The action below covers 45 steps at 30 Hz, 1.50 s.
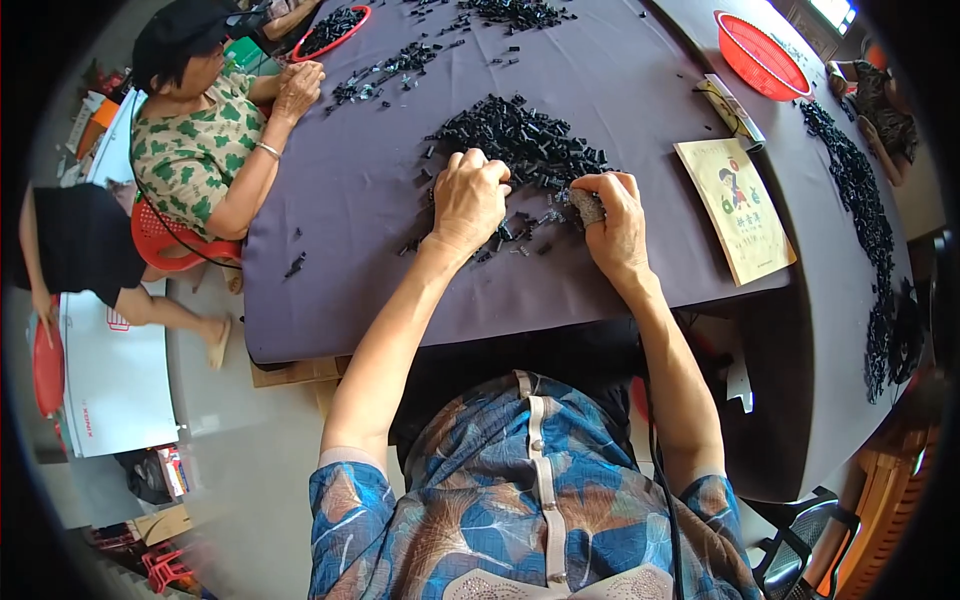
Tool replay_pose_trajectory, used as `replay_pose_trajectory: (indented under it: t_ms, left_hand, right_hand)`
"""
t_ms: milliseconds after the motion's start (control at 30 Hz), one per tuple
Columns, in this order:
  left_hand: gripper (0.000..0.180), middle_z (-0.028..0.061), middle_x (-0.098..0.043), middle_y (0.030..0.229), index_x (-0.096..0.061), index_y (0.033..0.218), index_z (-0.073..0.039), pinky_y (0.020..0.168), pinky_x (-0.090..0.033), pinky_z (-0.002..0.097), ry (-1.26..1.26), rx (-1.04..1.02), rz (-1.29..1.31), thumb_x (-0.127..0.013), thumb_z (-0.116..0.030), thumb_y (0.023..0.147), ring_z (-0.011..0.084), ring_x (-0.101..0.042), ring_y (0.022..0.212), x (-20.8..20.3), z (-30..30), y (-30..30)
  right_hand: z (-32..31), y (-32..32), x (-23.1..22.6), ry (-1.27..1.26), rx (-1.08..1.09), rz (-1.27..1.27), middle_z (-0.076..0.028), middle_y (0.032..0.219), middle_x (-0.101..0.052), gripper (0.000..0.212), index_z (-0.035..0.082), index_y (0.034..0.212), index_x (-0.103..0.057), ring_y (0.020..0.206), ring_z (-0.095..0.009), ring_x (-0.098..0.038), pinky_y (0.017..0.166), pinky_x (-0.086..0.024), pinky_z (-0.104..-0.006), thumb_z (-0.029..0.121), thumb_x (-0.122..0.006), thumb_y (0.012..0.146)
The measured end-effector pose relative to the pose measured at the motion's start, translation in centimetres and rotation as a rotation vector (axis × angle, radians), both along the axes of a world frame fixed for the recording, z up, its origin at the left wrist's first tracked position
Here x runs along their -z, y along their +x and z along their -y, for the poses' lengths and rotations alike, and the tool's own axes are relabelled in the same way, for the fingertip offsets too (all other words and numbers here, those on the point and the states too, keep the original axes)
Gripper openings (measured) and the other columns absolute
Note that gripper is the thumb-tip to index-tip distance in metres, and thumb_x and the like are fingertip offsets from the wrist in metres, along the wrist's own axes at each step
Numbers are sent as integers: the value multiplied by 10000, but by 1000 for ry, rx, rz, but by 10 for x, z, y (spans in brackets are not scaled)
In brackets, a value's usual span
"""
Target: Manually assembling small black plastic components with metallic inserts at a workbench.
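Note:
A heap of small black plastic pieces [520,135] lies on the cloth-covered table in front of me. At its near left edge is my left hand [468,205], fingers curled down among the pieces; whatever is between the fingertips is hidden. My right hand [617,222], at the heap's right side, grips a grey, rough-textured lump [587,207] between thumb and fingers. Between the two hands are loose black pieces [512,228] and a few small clear or silvery bits [552,215].
A yellow booklet [738,210] lies right of my right hand, with a rolled paper [730,112] beyond. Red baskets [762,58] [333,32] stand farther off. More black pieces [850,190] line the right table. A person [195,140] sits at the left edge; others are nearby.

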<state>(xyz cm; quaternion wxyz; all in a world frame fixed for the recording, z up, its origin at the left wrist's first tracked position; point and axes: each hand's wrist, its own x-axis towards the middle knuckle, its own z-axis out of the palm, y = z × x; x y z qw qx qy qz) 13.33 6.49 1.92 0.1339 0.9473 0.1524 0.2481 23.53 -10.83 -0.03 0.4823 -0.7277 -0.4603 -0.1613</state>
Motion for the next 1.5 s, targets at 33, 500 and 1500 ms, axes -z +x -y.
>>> replay_pose_trajectory:
  t_ms: [33, 500, 1500]
  left_hand:
    - [110, 81, -595, 874, -674, 826, -83, 795, -477, 379, 69, -11, -53, -716, -159, 759, 268, -565, 896, 1, -1, 2]
    - [68, 59, -610, 788, -634, 789, -37, 592, -480, 306, -595, 83, 263, -699, -24, 775, 180, -594, 675, 3, 10, -8]
    - [82, 37, -658, 859, -643, 973, -62, 651, -504, 240, -1815, 75, 604, -622, -56, 894, 124, -624, 709, 14, 51, -67]
  right_hand:
    - [0, 0, 0, 4, -2, -4, -68, 865, -621, 376, 64, 915, -608, 927, -309, -540, 838, -427, -392, -101, -502, 594]
    - [-3, -17, -14, 11, -94, -20, -70, 871, -616, 384, 60, 928, -618, 911, -295, -542, 828, -447, -383, -105, -532, 592]
    - [-16, -62, -19, -6, -265, -11, -72, 824, -617, 284, 52, 899, -612, 844, -302, -559, 744, -476, -371, -62, -611, 638]
